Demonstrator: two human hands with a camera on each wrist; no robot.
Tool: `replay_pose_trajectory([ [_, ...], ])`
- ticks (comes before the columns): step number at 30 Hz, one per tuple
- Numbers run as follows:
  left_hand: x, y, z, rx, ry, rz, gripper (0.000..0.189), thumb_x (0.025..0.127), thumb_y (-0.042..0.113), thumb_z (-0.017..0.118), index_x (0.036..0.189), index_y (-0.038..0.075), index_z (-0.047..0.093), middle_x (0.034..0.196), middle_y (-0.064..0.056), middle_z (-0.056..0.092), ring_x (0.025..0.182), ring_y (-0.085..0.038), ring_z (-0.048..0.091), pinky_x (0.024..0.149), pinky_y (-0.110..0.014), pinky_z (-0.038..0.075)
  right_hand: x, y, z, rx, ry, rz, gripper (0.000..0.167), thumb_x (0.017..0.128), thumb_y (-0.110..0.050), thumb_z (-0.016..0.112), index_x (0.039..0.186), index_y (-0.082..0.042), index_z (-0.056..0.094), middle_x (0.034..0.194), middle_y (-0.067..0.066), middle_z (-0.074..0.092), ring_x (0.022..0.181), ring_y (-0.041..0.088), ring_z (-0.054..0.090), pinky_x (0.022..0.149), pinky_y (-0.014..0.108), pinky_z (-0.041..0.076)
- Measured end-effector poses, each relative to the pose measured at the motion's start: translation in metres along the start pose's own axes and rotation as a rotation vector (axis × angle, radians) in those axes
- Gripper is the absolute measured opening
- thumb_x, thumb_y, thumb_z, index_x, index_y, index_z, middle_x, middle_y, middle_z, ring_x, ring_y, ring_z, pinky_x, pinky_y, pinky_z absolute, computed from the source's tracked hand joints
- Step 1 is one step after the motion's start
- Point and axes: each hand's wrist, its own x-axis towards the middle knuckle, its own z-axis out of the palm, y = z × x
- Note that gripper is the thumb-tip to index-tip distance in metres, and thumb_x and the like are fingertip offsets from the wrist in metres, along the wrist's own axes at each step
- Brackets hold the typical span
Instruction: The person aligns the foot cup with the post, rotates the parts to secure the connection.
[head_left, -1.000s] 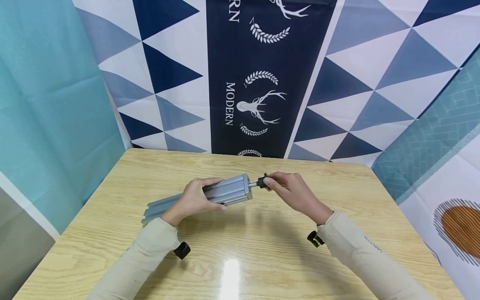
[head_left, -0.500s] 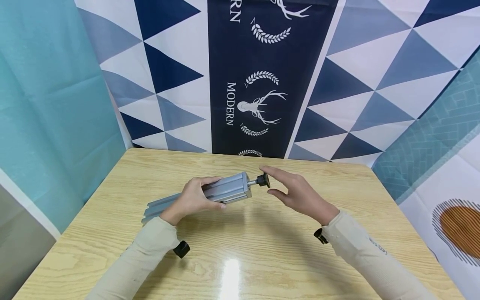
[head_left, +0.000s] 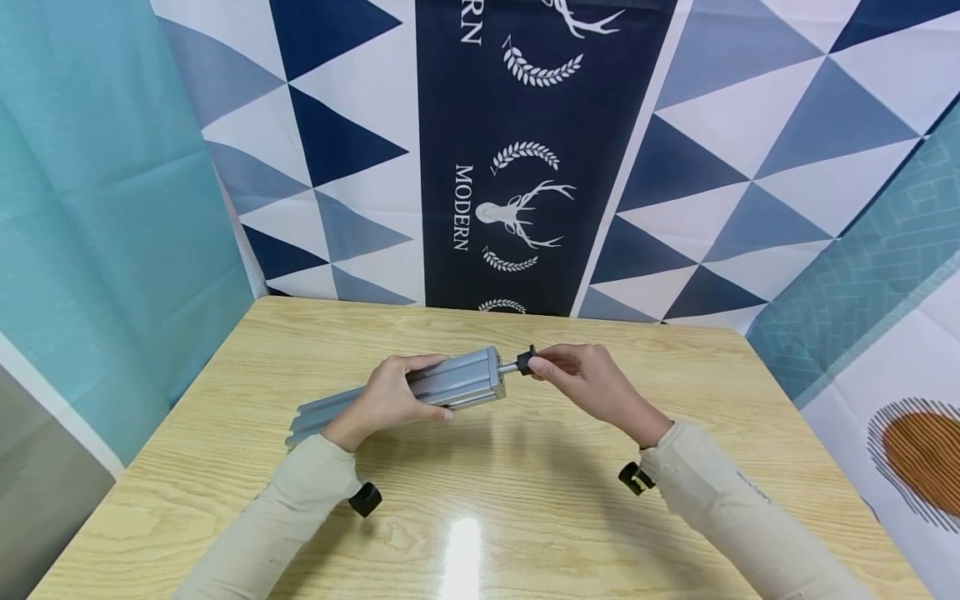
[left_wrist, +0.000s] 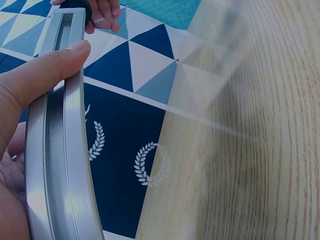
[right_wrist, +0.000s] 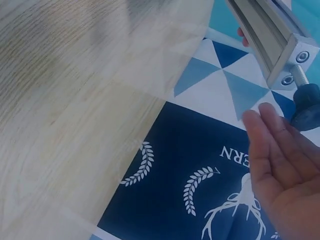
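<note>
Nearest, two pale sleeves (head_left: 277, 517) come in from the bottom edge, a black clip (head_left: 365, 500) at the left cuff and a matching one at the right. Between them a glare (head_left: 462, 554) shines on the wooden surface (head_left: 540, 533).

Beyond the cuffs, the left hand (head_left: 388, 396) grips a grey bar (head_left: 459, 379), thumb across its near slotted side, the other fingers wrapped round the far side. The bar slants over the middle of the surface, its right end raised; whether its left end touches the surface cannot be told. From the raised end, between two screws (right_wrist: 302, 56), sticks a bolt (head_left: 509, 367) carrying a black foot (head_left: 525, 362). The right hand (head_left: 588, 379) pinches the foot between thumb and forefinger in the head view; in the right wrist view the thumb is out of sight and the lower fingers (right_wrist: 257, 135) reach out nearly straight beside it.

Past the hands, the surface runs back to a cloth (head_left: 360, 200) of blue, grey and white triangles, with a dark panel (head_left: 442, 100) bearing a deer head (head_left: 491, 213), leaf sprays (head_left: 525, 152) and MODERN. Left hangs a teal cloth (head_left: 112, 233); right, a white cloth (head_left: 847, 429) with a brown oval (head_left: 926, 458)
</note>
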Motion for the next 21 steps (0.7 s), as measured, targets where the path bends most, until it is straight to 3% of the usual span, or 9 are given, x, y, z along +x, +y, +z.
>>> replay_pose_trajectory([
  [4, -0.0003, 0.0013, 0.0000, 0.001, 0.003, -0.012, 0.076, 0.060, 0.023, 0.092, 0.129, 0.016, 0.063, 0.119, -0.007, 0.065, 0.095, -0.019, 0.061, 0.082, -0.038, 0.050, -0.0011, -0.0010, -0.0029, -0.057, -0.008, -0.045, 0.048, 0.093, -0.035, 0.062, 0.127, -0.002, 0.061, 0.116, 0.012, 0.068, 0.100, 0.026, 0.067, 0.084, 0.042, 0.053],
  [8, 0.0000, 0.0010, -0.0010, 0.001, 0.000, -0.019, 0.076, 0.060, 0.023, 0.092, 0.130, 0.017, 0.062, 0.119, -0.007, 0.065, 0.095, -0.020, 0.061, 0.082, -0.038, 0.049, -0.0032, -0.0032, -0.0057, -0.172, 0.005, -0.217, 0.058, 0.085, -0.019, 0.073, 0.137, -0.005, 0.052, 0.133, 0.012, 0.058, 0.110, 0.028, 0.062, 0.090, 0.041, 0.050],
  [11, 0.0002, 0.0006, -0.0016, 0.008, -0.002, -0.019, 0.077, 0.060, 0.026, 0.092, 0.130, 0.017, 0.062, 0.119, -0.007, 0.065, 0.094, -0.019, 0.061, 0.082, -0.037, 0.049, -0.0035, -0.0040, -0.0063, -0.249, 0.022, -0.347, 0.062, 0.082, -0.005, 0.075, 0.139, -0.006, 0.050, 0.136, 0.012, 0.055, 0.116, 0.027, 0.059, 0.092, 0.039, 0.049],
  [13, 0.0004, 0.0005, -0.0017, 0.010, -0.001, -0.019, 0.078, 0.060, 0.028, 0.092, 0.130, 0.017, 0.062, 0.119, -0.007, 0.065, 0.094, -0.019, 0.061, 0.081, -0.037, 0.049, -0.0033, -0.0041, -0.0062, -0.273, 0.030, -0.384, 0.061, 0.082, -0.002, 0.074, 0.138, -0.005, 0.050, 0.135, 0.012, 0.056, 0.118, 0.027, 0.058, 0.092, 0.039, 0.049],
  [17, 0.0005, 0.0003, -0.0015, 0.010, 0.003, -0.017, 0.077, 0.060, 0.026, 0.092, 0.130, 0.017, 0.062, 0.120, -0.007, 0.065, 0.095, -0.020, 0.061, 0.082, -0.038, 0.049, -0.0031, -0.0034, -0.0051, -0.211, 0.027, -0.305, 0.051, 0.089, -0.011, 0.068, 0.136, -0.002, 0.052, 0.132, 0.014, 0.058, 0.111, 0.029, 0.062, 0.088, 0.041, 0.051],
  [21, 0.0006, 0.0007, -0.0006, 0.017, 0.007, -0.012, 0.076, 0.060, 0.024, 0.092, 0.130, 0.016, 0.062, 0.121, -0.007, 0.065, 0.095, -0.020, 0.061, 0.082, -0.038, 0.049, -0.0025, -0.0030, -0.0019, -0.072, 0.016, -0.109, 0.043, 0.095, -0.029, 0.060, 0.128, -0.001, 0.059, 0.118, 0.013, 0.066, 0.100, 0.026, 0.067, 0.082, 0.041, 0.053],
])
